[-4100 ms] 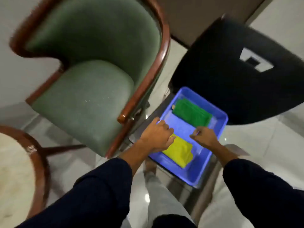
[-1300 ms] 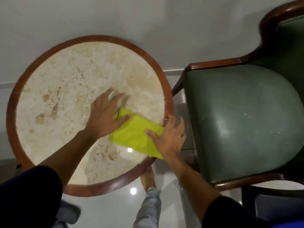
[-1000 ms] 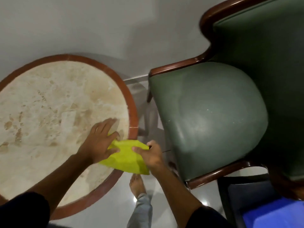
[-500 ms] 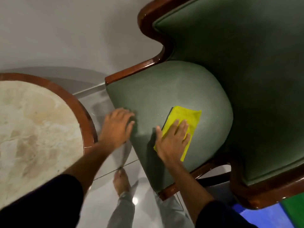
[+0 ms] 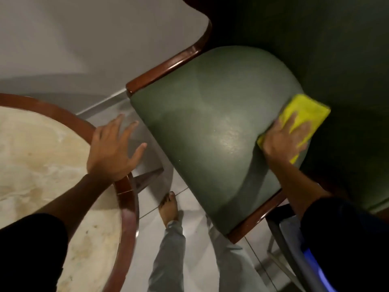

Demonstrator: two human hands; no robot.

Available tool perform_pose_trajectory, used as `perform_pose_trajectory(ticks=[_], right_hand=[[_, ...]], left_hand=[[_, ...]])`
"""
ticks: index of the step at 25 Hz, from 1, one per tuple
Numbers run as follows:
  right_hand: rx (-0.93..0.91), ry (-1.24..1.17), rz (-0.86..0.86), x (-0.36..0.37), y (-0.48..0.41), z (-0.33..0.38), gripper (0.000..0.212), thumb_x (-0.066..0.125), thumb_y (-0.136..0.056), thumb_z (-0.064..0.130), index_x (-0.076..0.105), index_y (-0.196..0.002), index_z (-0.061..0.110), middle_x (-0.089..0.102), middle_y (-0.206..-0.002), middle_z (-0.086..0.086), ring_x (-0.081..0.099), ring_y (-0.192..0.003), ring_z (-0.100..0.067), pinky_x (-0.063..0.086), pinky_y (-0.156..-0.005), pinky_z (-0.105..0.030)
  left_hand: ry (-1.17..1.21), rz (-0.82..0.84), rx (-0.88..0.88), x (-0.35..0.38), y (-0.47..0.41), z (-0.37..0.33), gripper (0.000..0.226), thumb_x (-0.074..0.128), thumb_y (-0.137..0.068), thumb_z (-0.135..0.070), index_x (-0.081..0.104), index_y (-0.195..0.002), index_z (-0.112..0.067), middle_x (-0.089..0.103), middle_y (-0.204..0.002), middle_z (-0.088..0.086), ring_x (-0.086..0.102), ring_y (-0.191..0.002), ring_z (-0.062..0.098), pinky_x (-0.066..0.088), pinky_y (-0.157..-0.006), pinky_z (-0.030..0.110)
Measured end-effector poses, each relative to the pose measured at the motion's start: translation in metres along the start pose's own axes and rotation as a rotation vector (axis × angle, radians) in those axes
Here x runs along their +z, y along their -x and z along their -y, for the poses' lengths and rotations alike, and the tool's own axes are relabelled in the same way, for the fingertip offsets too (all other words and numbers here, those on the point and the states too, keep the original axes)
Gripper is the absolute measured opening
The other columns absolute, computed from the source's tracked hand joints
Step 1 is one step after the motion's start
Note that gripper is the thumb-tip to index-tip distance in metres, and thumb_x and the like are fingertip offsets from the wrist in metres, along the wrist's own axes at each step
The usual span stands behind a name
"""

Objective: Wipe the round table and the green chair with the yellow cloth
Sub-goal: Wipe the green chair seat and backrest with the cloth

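Pale floor tiles point(image 5: 189, 207) run beneath us, with a grey wall above them, and much of what we see is cut off: the green chair point(image 5: 210, 133) loses its dark backrest past the top and right edges, the round counter point(image 5: 42, 165) shows only its right part at the left edge, and a blue glow at the lower right corner is too blurred to identify. Our right hand point(image 5: 283, 142) lies flat, fingers spread, pressing the yellow cloth point(image 5: 303, 113) onto the seat's far right corner, where seat meets backrest; the cloth's near half is hidden under the palm, so the grip is apart, not clamped. Our left hand point(image 5: 113, 150) is open too, fingers splayed, holding nothing, over the counter's wooden rim; whether it touches we cannot tell. We can read no writing anywhere.
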State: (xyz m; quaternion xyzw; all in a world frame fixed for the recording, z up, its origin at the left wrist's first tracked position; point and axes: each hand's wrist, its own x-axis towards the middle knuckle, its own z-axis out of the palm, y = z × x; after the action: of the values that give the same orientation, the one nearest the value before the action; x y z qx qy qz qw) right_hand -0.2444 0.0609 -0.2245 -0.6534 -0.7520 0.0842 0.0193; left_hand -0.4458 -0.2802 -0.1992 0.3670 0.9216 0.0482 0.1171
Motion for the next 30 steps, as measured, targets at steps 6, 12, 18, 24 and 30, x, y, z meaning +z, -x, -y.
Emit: perform_pose_trajectory(ticks=[6, 12, 18, 24, 30], right_hand=[[-0.621, 0.08, 0.237, 0.006, 0.053, 0.089, 0.061, 0.021, -0.098, 0.051, 0.013, -0.153, 0.027, 0.007, -0.163, -0.014, 0.001, -0.15, -0.033, 0.003, -0.118, -0.06], [-1.5, 0.35, 0.213, 0.026, 0.177, 0.061, 0.062, 0.037, -0.091, 0.027, 0.024, -0.151, 0.023, 0.017, -0.162, -0.012, 0.01, -0.149, -0.037, 0.007, -0.115, -0.064], [-1.14, 0.253, 0.142, -0.005, 0.097, -0.039, 0.053, 0.024, -0.1, 0.045, 0.025, -0.15, 0.03, 0.024, -0.16, -0.009, 0.02, -0.148, -0.031, 0.02, -0.115, -0.058], [0.077, -0.152, 0.037, -0.01, 0.081, -0.067, 0.066, 0.022, -0.096, 0.049, 0.026, -0.151, 0.014, 0.019, -0.158, -0.025, 0.018, -0.146, -0.042, 0.022, -0.115, -0.058], [-0.665, 0.101, 0.183, -0.008, 0.121, -0.042, 0.059, 0.024, -0.097, 0.052, 0.024, -0.152, 0.029, 0.016, -0.162, -0.008, 0.01, -0.15, -0.032, 0.009, -0.12, -0.052]], left_hand=[[0.034, -0.023, 0.007, 0.002, 0.0, 0.002, 0.059, 0.04, -0.093, -0.054, 0.04, -0.142, -0.021, 0.041, -0.151, 0.014, 0.043, -0.135, 0.031, 0.034, -0.108, 0.052], [-0.009, -0.037, 0.051, 0.004, 0.003, 0.003, 0.062, 0.044, -0.095, -0.042, 0.028, -0.148, -0.016, 0.037, -0.153, 0.019, 0.041, -0.134, 0.034, 0.033, -0.105, 0.051], [-0.09, 0.113, 0.359, 0.006, -0.017, -0.034, 0.066, 0.027, -0.095, -0.052, 0.018, -0.152, -0.022, 0.016, -0.162, 0.017, 0.02, -0.147, 0.034, 0.023, -0.115, 0.059], [-0.039, 0.19, 0.269, 0.015, -0.031, -0.062, 0.068, 0.029, -0.097, -0.054, 0.004, -0.154, -0.026, 0.0, -0.162, 0.023, 0.003, -0.15, 0.036, 0.009, -0.119, 0.055], [0.039, 0.248, 0.215, 0.025, -0.034, -0.059, 0.074, 0.017, -0.089, -0.063, 0.001, -0.154, -0.031, -0.01, -0.163, 0.019, -0.006, -0.15, 0.035, 0.012, -0.118, 0.054]])
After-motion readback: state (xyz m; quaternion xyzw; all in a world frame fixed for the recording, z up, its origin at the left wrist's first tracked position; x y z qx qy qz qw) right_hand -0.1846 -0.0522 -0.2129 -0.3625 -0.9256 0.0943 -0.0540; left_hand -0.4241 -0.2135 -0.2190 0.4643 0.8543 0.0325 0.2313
